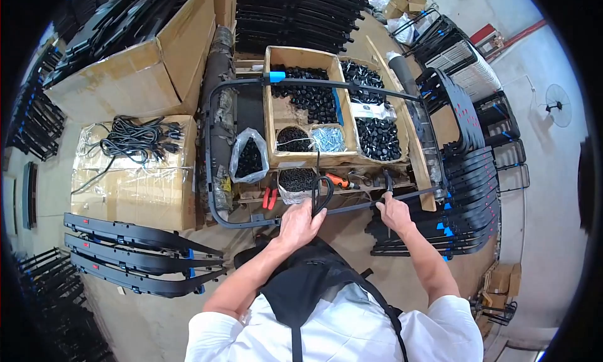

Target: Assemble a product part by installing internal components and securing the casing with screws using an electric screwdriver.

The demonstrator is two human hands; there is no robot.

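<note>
My left hand (298,225) is closed around a looped black cable (325,195) in front of the wooden parts box. My right hand (395,214) is closed at the near bar of a large dark tubular frame (245,223). A slim dark tool (388,181) sticks up from its fingers, its kind unclear. The frame, with rounded corners, lies over the bench and the box. Between my hands lies an orange tool (339,180). A pair of red-handled pliers (270,196) rests left of a bag of small black screws (296,180).
The wooden box (269,98) holds black plastic caps and silver screws. At left, a cable bundle (141,139) sits on a carton (132,199), and curved black panels (125,231) lie below. Black frames (468,202) are stacked at right; a fan (558,106) is at the wall.
</note>
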